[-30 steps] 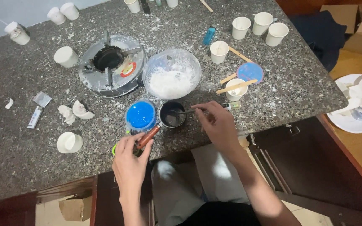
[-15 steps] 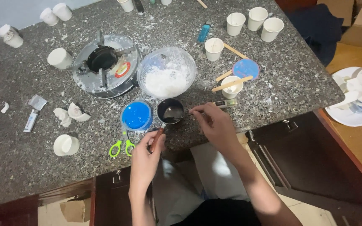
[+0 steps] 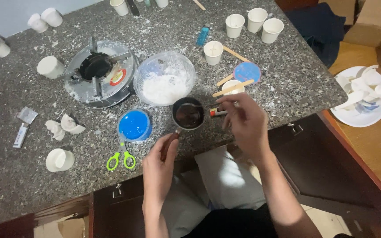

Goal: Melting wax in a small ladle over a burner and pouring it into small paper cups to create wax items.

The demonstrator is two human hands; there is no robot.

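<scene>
Small dark pot (image 3: 188, 115) at the near edge of the granite counter (image 3: 287, 75), just right of the blue-filled cup (image 3: 134, 125). Left hand (image 3: 158, 165) clamped on the pot's brown handle (image 3: 171, 142), fingers wrapped round it. Right hand (image 3: 245, 119) pinched together on a thin spoon (image 3: 198, 105), bowl end over the pot's dark contents.

Risky, by the look of it: pot close to the edge and steadied only by the handle, so a hard stir could tip it toward the lap. Blue cup almost touching the pot; a nudge could spill it. Green scissors (image 3: 121, 157) near the left wrist, easy to knock off.

Counter speckled grey, strewn with white flakes. Beyond the pot, a clear bowl (image 3: 164, 79) of white flakes; left of that, a round burner (image 3: 97, 72). Paper cups (image 3: 252, 22) far right of the pot, sticks and a blue lid (image 3: 247, 72) nearer. Off the counter's right end, a white plate (image 3: 361, 102) of scraps on orange wood; dark cabinet doors below.
</scene>
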